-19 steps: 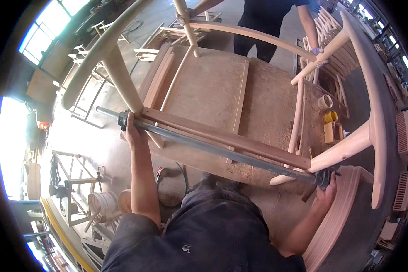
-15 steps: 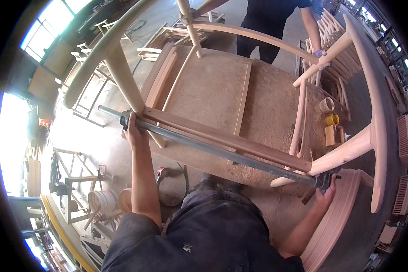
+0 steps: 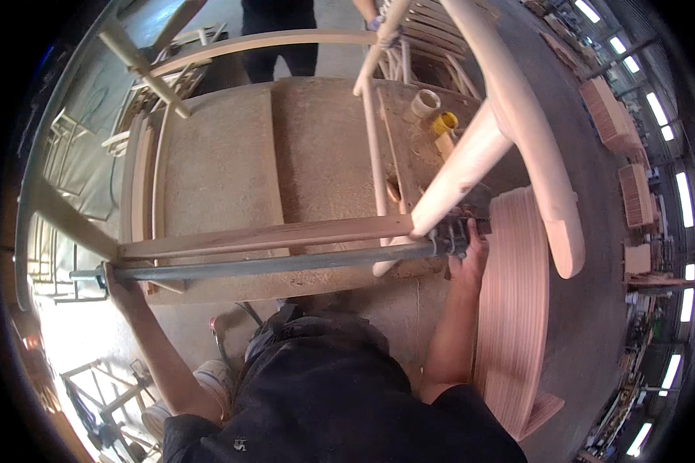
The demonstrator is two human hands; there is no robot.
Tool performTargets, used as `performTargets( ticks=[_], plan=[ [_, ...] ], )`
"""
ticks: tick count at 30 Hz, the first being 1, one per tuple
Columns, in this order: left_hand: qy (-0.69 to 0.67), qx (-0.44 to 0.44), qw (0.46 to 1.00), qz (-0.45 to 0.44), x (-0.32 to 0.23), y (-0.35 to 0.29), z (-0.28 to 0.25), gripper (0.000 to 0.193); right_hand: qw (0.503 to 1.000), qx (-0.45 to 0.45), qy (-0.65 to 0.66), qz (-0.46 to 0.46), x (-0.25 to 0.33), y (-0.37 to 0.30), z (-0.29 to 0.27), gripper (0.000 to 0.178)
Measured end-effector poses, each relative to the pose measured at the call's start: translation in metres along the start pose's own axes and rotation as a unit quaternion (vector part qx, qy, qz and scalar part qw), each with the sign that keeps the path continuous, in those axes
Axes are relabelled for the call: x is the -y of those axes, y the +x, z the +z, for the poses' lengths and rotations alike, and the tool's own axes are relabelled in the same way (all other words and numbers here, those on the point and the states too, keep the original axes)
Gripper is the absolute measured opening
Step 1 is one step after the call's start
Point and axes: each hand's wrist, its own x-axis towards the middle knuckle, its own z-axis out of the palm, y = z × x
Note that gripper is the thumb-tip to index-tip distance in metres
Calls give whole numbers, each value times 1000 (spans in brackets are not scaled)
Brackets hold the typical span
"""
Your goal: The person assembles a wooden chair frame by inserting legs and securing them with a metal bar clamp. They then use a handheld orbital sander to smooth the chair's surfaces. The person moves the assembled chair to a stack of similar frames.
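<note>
A long grey pipe clamp [image 3: 286, 266] lies across the near side of a pale wooden chair frame [image 3: 459, 174], alongside its front rail [image 3: 266, 236]. My left hand [image 3: 121, 279] is closed round the clamp's left end, just below the frame's left leg. At the other end, my right hand [image 3: 473, 253] grips the dark clamp head [image 3: 448, 238] beside the right leg; some of its fingers are hidden behind it. The frame stands over a worn, dusty workbench [image 3: 216, 170].
Across the bench stands another person [image 3: 279, 38], one gloved hand [image 3: 375, 23] at the frame's far right joint. A white cup [image 3: 425, 103] and a yellow cup [image 3: 444, 123] sit on the bench's right. A curved stack of wood strips [image 3: 513, 309] stands by my right arm.
My view has turned right, so the frame, bench and other person sit further left. The clamp looks more level. Both hands keep their hold on it.
</note>
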Motion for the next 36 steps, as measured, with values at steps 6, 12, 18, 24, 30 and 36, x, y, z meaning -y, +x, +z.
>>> performTargets(
  ticks=[6, 12, 18, 24, 30, 36],
  plan=[
    [8, 35, 999, 14, -12, 22, -34, 30, 999, -5, 29, 34, 6, -10, 22, 22],
    [-5, 51, 999, -8, -13, 6, -8, 29, 998, -43, 22, 47, -5, 1, -1, 21],
    [9, 2, 1000, 18, -10, 14, -11, 27, 995, -73, 53, 32, -9, 4, 4, 22],
    [11, 18, 1000, 7, -11, 11, -11, 26, 999, -48, 9, 23, -3, -5, 10, 26],
    [3, 16, 1000, 11, -10, 8, -6, 28, 995, -89, -27, 44, -6, 6, 1, 24],
    [4, 40, 999, 8, -15, 13, -18, 31, 999, -44, -30, -2, -5, -4, 13, 21]
  ],
)
